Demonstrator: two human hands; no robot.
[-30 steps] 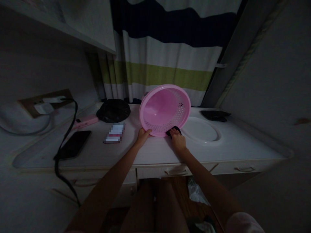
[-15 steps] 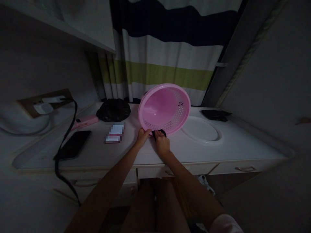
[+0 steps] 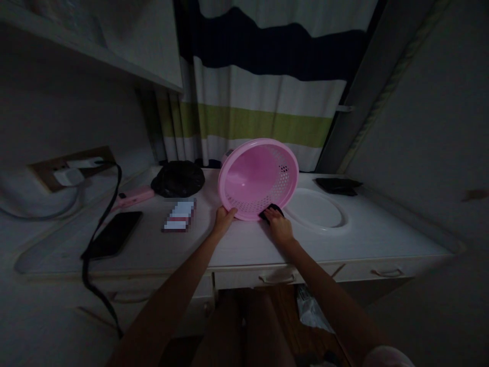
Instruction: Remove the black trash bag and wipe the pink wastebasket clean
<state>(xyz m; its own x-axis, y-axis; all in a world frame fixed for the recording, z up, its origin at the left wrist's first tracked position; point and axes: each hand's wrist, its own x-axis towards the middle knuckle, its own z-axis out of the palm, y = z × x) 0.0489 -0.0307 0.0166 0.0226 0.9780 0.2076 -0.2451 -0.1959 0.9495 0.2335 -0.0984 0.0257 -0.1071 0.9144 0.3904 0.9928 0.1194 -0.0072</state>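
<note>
A pink perforated plastic basket (image 3: 250, 176) lies tipped on its side on the white desk, its mouth facing me. My left hand (image 3: 223, 221) is closed on the lower left of its rim, thumb on the inner side. At the lower right of the rim, my right hand (image 3: 280, 227) presses a black cloth (image 3: 272, 210) against the basket, fingers closed over it. Beside the basket on the right, a white ring (image 3: 336, 228) lies flat on the desk.
Left on the desk are a black plastic bag (image 3: 178, 179), a phone with a lit, blurred screen (image 3: 179, 215), a dark phone or tablet (image 3: 114, 234) and a pink object (image 3: 136, 195). A black cable (image 3: 100, 220) hangs over the edge. A flat black item (image 3: 338, 185) lies back right.
My right hand has slid the black cloth rightward along the basket's rim, away from my left hand. My left hand still grips the rim, and the basket stays tipped in place.
</note>
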